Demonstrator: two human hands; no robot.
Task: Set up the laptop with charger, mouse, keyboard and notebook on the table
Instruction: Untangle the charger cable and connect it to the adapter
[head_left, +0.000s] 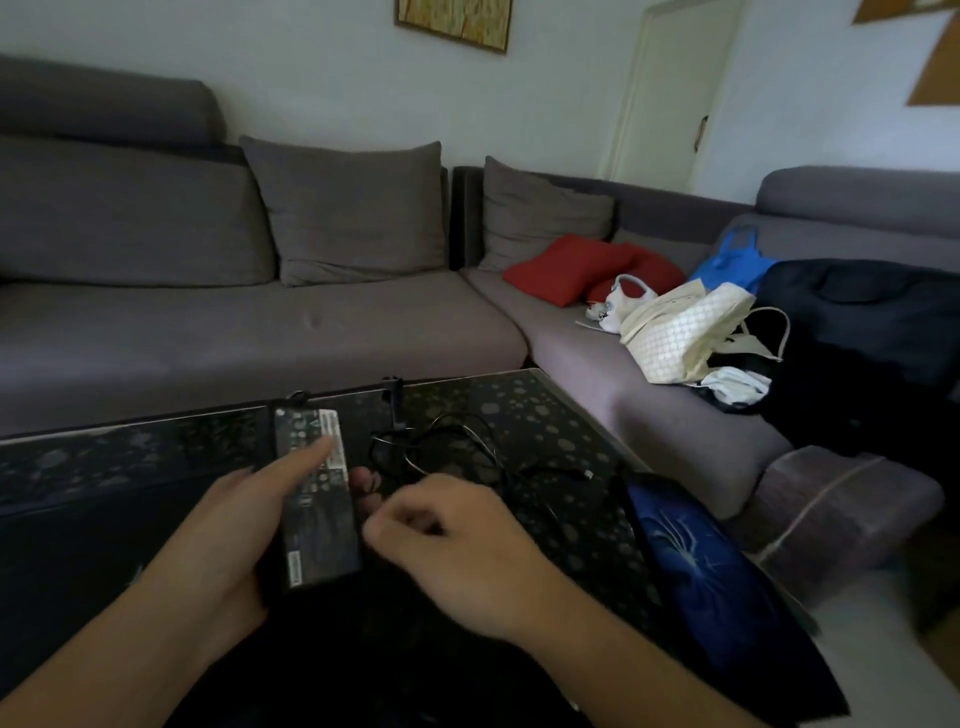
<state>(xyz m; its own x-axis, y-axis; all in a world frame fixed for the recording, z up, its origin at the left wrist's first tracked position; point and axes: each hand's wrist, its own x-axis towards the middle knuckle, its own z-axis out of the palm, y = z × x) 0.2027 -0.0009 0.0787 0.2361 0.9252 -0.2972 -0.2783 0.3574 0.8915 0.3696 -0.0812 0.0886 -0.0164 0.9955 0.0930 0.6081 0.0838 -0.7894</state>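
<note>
My left hand (244, 525) grips a black charger brick (317, 499) with a white label, held upright above the dark spotted table (545, 415); the thumb lies across its face. My right hand (457, 545) hovers just right of the brick with fingers curled; whether it pinches the cable I cannot tell. The charger's black cable (467, 447) lies in loose loops on the table beyond my hands, its plug end near the right edge. A dark blue patterned flat item (696, 561), perhaps a mouse pad, lies at the table's right side. Laptop, mouse, keyboard and notebook are not visible.
A grey corner sofa (260, 332) wraps behind and right of the table. On it lie red cushions (571, 265), a white bag (680, 332), a blue bag (737, 260) and dark clothing (872, 332). A grey pouf (841, 509) stands right of the table.
</note>
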